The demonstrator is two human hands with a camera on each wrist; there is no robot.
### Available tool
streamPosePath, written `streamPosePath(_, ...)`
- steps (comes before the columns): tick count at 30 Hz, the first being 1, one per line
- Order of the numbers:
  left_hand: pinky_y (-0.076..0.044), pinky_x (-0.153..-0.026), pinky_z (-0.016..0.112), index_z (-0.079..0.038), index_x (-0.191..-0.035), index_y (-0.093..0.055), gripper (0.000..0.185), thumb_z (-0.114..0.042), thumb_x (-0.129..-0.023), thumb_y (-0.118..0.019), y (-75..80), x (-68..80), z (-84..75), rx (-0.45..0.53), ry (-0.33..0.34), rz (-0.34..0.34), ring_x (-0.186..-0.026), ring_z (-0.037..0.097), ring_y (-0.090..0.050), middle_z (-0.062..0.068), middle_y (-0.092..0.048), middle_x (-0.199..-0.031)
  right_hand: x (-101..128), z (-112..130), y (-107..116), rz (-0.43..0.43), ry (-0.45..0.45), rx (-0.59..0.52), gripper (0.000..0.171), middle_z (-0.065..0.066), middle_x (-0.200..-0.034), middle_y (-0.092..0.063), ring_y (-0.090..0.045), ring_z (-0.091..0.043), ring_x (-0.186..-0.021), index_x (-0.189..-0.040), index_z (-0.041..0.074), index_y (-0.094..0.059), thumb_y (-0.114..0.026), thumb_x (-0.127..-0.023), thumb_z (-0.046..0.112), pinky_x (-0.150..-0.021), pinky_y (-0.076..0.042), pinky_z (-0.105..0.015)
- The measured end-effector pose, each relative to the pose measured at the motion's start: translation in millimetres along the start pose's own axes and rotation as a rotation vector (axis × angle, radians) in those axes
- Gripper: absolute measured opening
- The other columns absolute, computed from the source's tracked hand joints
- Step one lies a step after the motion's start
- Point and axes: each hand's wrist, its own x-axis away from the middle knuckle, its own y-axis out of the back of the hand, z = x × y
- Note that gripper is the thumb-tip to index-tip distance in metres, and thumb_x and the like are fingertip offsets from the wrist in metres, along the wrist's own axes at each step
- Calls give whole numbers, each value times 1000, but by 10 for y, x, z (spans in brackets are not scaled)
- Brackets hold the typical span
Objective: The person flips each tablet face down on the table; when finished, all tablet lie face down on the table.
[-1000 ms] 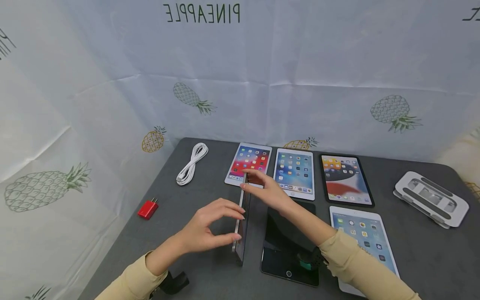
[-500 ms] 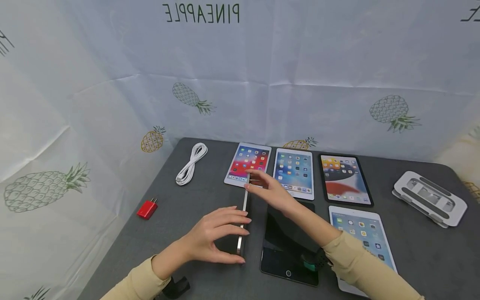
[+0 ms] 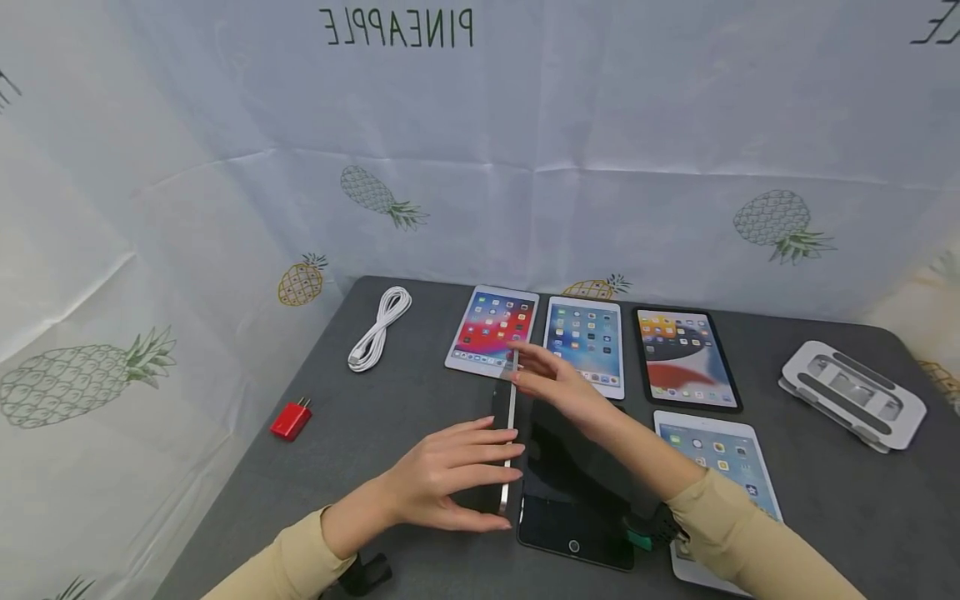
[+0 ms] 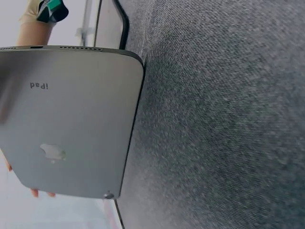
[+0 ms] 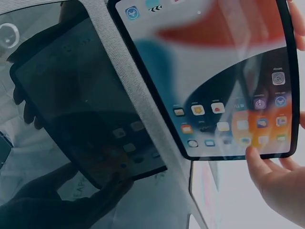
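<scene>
A grey-backed tablet (image 4: 71,129) stands on its long edge on the dark table, leaning slightly right. Its lit screen (image 5: 200,109) faces right, over a black tablet (image 3: 551,529) lying flat with its own screen dark. My right hand (image 3: 566,387) pinches the far short end of the standing tablet, thumb on the screen side. Nearer me, my left hand (image 3: 450,475) lies across its upper long edge, fingers spread and nearly straight, fingertips at the edge. Most of the tablet's back is hidden by the left hand in the head view.
Two white tablets (image 3: 583,342) and a black-rimmed one (image 3: 686,360) lie along the back, another white tablet (image 3: 720,450) under my right sleeve. A coiled white cable (image 3: 379,329), a red charger plug (image 3: 291,421) and a folded grey-white stand (image 3: 853,396) lie around them.
The standing tablet has moved right and tipped so its top edge leans rightward. My left hand has travelled right with it, its fingers now along the upper edge; my right hand keeps its pinch.
</scene>
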Motion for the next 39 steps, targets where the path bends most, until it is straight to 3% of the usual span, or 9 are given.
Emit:
streamPosePath(17, -43, -103, 43, -8, -112, -72, 49, -40, -76, -81, -99, -157, -25, -67, -28, 65, -120, 24, -58, 9, -66, -122, 89, -94, 123, 46, -25, -198, 61, -16, -157, -26, -30, -34, -141, -151, 9, -29, -56, -99, 23, -112, -27, -49)
streamPosePath(24, -44, -102, 43, -11, -110, -73, 44, -42, -79, -77, -138, -163, -25, -67, -12, 128, -121, 21, -58, 6, -67, -122, 109, -145, 133, 50, -21, -307, 59, -18, -154, -32, -45, -29, -131, -150, 5, -28, -54, -98, 13, -108, -37, -38)
streamPosePath(31, -40, -106, 44, -14, -108, -74, 38, -43, -82, -73, -144, -92, -31, -96, -20, 218, -121, 17, -57, 3, -68, -120, 106, -228, 111, 60, -37, -293, 59, -14, -155, -31, -46, -22, -129, -151, 3, -28, -53, -99, 12, -110, -33, -41)
streamPosePath(39, -41, -105, 44, -17, -103, -75, 35, -44, -80, -74, -141, 17, -11, -128, -23, 302, -114, 15, -61, 2, -70, -114, 60, -338, 88, 68, -63, -270, 58, -21, -158, -21, -26, -37, -142, -151, 0, -28, -51, -99, 10, -113, -25, -48)
